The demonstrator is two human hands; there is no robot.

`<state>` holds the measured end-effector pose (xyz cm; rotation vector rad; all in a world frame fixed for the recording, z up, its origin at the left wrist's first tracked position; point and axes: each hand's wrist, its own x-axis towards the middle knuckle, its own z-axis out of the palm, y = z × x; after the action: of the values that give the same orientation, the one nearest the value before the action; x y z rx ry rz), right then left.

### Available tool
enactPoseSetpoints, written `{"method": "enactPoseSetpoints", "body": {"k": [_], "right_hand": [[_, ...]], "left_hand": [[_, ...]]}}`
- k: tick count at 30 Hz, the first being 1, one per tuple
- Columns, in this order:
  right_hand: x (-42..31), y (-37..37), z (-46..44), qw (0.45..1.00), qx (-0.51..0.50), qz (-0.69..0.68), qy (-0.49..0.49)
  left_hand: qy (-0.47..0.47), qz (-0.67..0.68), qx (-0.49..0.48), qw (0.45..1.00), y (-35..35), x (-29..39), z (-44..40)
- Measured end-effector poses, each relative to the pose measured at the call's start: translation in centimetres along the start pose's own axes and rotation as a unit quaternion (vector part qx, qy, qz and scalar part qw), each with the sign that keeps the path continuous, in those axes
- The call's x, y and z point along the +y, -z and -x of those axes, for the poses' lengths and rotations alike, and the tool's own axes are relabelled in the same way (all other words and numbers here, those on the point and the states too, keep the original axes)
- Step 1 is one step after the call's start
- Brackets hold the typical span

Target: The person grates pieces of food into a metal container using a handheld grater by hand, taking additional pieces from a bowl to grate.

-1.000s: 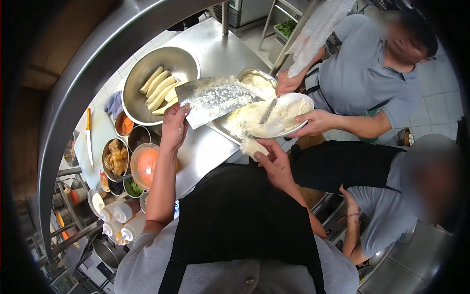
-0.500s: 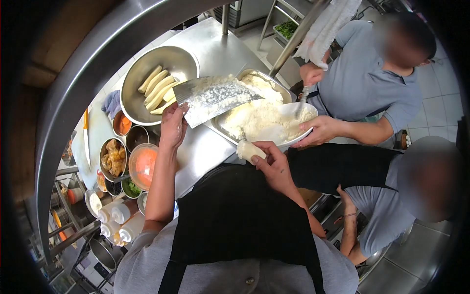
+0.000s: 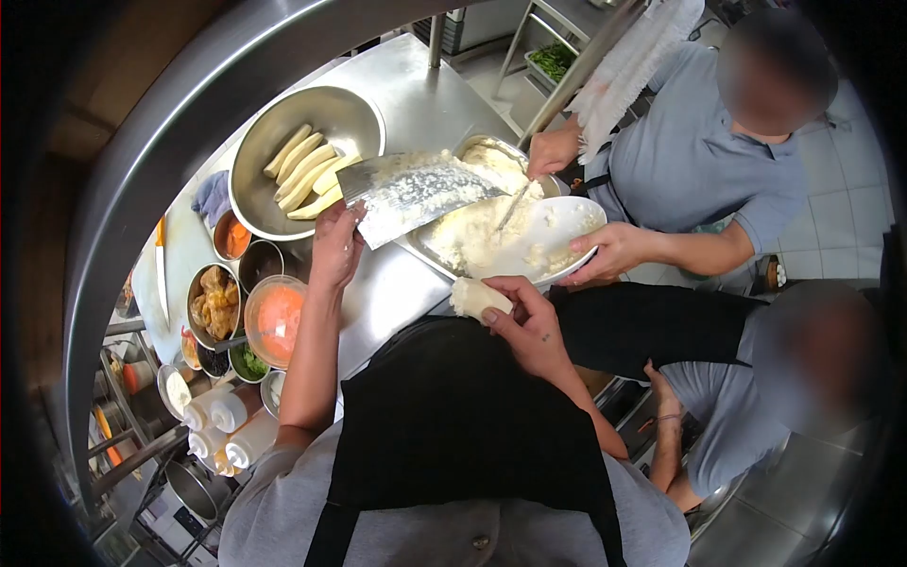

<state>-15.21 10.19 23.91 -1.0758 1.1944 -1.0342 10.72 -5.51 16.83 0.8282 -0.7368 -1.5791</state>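
Observation:
My left hand (image 3: 337,248) is closed on the near edge of a flat metal grater (image 3: 416,197), which is speckled with pale shreds. The grater slants over a metal pan (image 3: 425,265) heaped with grated pale mash (image 3: 457,238). Low in front of the pan, my right hand (image 3: 532,329) grips a stub of peeled plantain (image 3: 479,299), its worn end frayed; it is apart from the grater. Several whole peeled plantains (image 3: 306,170) lie in a steel bowl (image 3: 253,203) behind the grater.
At right, a co-worker's hand (image 3: 609,250) tilts a white oval dish (image 3: 557,225) over the pan, the other hand (image 3: 555,154) working a utensil. Another person stands nearby. Sauce containers (image 3: 275,321), squeeze bottles (image 3: 231,411) and a knife (image 3: 161,274) are at left.
The co-worker's utensil hand has moved left and down toward the pan, and much of the mash has left the white dish. My hands, the grater and the plantain stub stay nearly in place.

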Motion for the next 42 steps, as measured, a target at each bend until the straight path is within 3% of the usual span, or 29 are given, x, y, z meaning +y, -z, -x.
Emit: {"method": "enactPoseSetpoints", "body": {"k": [11, 16, 20, 23, 25, 29, 31, 32, 37, 42], "right_hand": [[-0.7, -0.6, 0.3, 1.0, 0.002, 0.007, -0.007], [-1.4, -1.2, 0.1, 1.0, 0.002, -0.015, -0.004], [-1.5, -0.8, -0.2, 0.999, 0.017, 0.05, 0.01], [-2.7, -0.7, -1.1, 0.989, 0.049, 0.127, 0.053], [-3.6, -0.8, -2.2, 0.979, 0.068, 0.179, 0.076], [-5.4, -1.4, -5.2, 0.954, 0.072, 0.248, 0.156], [-6.9, -2.4, -6.6, 0.927, 0.048, 0.294, 0.228], [-7.5, -2.9, -7.2, 0.923, 0.037, 0.295, 0.243], [-6.8, -3.1, -9.8, 0.921, 0.003, 0.315, 0.228], [-4.4, 0.4, -11.8, 0.894, 0.081, 0.406, 0.174]], "left_hand": [[0.008, 0.021, -0.005, 1.0, -0.5, -0.1, 0.2], [0.028, -0.039, -0.015, 0.999, 1.2, -1.4, -0.3], [0.029, -0.075, -0.031, 0.996, 1.5, -1.9, 0.2], [0.018, -0.022, -0.031, 0.999, -0.7, -0.7, 1.6], [0.034, -0.106, -0.079, 0.991, -1.1, -0.1, 2.3], [-0.038, -0.275, -0.112, 0.954, -2.2, 0.1, 3.1], [-0.026, -0.245, -0.105, 0.963, -3.4, 0.5, 3.7], [-0.03, -0.292, -0.125, 0.948, -3.4, 0.7, 3.7], [-0.001, -0.325, -0.156, 0.933, -3.4, 1.2, 4.4], [0.013, -0.335, -0.177, 0.925, -2.2, 1.4, 4.4]]}}
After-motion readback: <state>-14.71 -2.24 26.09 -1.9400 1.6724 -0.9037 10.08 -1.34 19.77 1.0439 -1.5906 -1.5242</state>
